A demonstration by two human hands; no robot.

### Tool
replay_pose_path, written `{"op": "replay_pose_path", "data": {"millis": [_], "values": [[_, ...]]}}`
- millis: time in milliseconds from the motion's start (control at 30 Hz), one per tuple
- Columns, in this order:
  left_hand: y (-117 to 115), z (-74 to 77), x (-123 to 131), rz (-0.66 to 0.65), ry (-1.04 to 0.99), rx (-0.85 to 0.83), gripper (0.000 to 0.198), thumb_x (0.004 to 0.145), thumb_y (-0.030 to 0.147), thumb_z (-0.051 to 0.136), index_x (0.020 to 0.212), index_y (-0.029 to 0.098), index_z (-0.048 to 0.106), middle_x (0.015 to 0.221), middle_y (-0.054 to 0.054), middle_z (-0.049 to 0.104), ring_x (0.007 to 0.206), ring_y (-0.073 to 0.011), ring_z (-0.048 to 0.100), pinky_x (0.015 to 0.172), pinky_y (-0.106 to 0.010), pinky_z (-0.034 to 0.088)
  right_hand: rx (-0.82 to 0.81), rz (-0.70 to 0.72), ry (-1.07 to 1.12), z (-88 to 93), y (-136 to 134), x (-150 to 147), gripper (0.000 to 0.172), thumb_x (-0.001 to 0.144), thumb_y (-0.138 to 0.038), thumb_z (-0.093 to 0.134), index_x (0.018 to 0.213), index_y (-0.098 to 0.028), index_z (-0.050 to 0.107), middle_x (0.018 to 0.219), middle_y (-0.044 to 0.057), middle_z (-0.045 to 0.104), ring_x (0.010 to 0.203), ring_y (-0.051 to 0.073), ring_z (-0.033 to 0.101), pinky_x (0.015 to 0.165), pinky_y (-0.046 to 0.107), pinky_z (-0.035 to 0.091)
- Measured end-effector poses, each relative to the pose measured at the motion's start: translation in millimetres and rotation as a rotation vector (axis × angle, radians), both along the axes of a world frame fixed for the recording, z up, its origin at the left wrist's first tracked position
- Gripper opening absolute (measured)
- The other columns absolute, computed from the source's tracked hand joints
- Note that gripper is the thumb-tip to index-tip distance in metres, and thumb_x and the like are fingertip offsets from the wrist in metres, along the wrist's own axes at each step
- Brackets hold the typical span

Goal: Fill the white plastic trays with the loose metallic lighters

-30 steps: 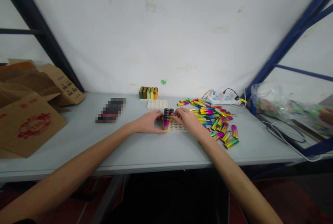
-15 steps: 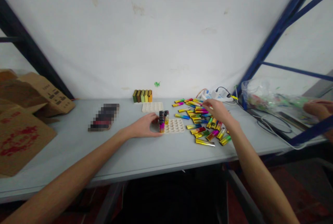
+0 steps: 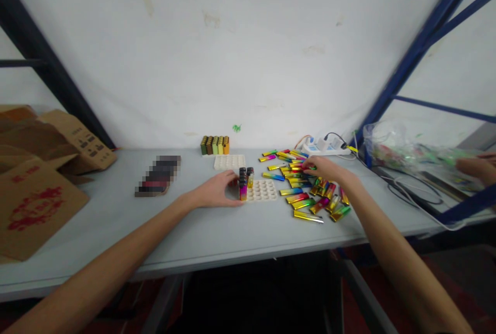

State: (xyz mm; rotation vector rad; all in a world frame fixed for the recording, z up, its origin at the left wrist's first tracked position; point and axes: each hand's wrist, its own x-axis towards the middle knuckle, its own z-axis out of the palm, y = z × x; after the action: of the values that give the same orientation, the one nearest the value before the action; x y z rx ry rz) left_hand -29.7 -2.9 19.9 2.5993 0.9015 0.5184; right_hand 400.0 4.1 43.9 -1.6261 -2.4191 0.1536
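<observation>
My left hand (image 3: 215, 190) curves around the left end of a white tray with round holes (image 3: 262, 190), thumb at the front corner and fingers behind. Several black-topped lighters (image 3: 243, 185) stand upright in the tray's left holes, beside this hand. To the right lies a loose pile of shiny lighters (image 3: 298, 197), gold blending into red, blue, green or purple. My right hand (image 3: 323, 167) is over the back of this pile, its fingers closed at a lighter; the fingertips partly hide it.
Behind stand a second white tray (image 3: 230, 162) and a block of upright lighters (image 3: 215, 145). Cardboard boxes (image 3: 42, 210) and a blurred-out dark item (image 3: 158, 175) lie left. Rightward are a power strip (image 3: 327, 146), cables, plastic bags (image 3: 391, 140), a blue rack post (image 3: 403, 65) and another person's hand (image 3: 475, 168).
My right hand has lowered slightly into the pile, and its fingers have closed at a lighter. My left hand keeps its place at the tray. The view has shifted slightly.
</observation>
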Motion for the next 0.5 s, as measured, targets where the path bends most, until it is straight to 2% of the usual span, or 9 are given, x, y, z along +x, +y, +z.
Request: {"op": "replay_pose_path", "data": {"millis": [100,200,367,500], "values": [[-0.8,0.3,0.1,0.008,-0.022,-0.001,0.057,0.073,0.061,0.079,0.108,0.018,0.065,0.108,-0.01,0.066,0.096,-0.029,0.064,0.091,-0.042,0.054,-0.008,0.003,0.027,6.0,1.6,-2.7,0.01,0.084,-0.025,0.074,0.091,-0.019,0.078,0.098,0.012,0.079,0.087,0.028,0.072,0.082,0.038,0.056],[-0.3,0.0,-0.1,0.0,-0.033,-0.004,0.059,0.072,0.061,0.08,0.109,0.018,0.065,0.109,-0.01,0.067,0.096,-0.0293,0.064,0.091,-0.042,0.054,0.02,-0.008,0.151,12.1,-4.8,-5.7,0.019,0.089,-0.037,0.069,0.092,-0.019,0.076,0.097,0.013,0.078,0.085,0.028,0.072,0.082,0.04,0.056],[1.4,-1.5,-0.2,0.0,-0.01,-0.004,0.06,0.073,0.062,0.079,0.11,0.018,0.065,0.11,-0.01,0.066,0.099,-0.0298,0.064,0.093,-0.042,0.053,0.064,-0.026,0.633,18.0,-23.1,-25.3,0.045,0.092,-0.062,0.063,0.101,-0.018,0.07,0.094,0.011,0.076,0.082,0.024,0.071,0.078,0.038,0.057],[0.8,-1.5,0.3,0.013,-0.012,0.001,0.06,0.072,0.063,0.079,0.108,0.017,0.065,0.109,-0.011,0.066,0.1,-0.0306,0.064,0.094,-0.043,0.053,0.11,-0.104,0.894,16.7,-26.8,-56.5,0.048,0.087,-0.066,0.069,0.096,-0.019,0.069,0.076,0.002,0.067,0.069,0.017,0.061,0.069,0.032,0.052]]}}
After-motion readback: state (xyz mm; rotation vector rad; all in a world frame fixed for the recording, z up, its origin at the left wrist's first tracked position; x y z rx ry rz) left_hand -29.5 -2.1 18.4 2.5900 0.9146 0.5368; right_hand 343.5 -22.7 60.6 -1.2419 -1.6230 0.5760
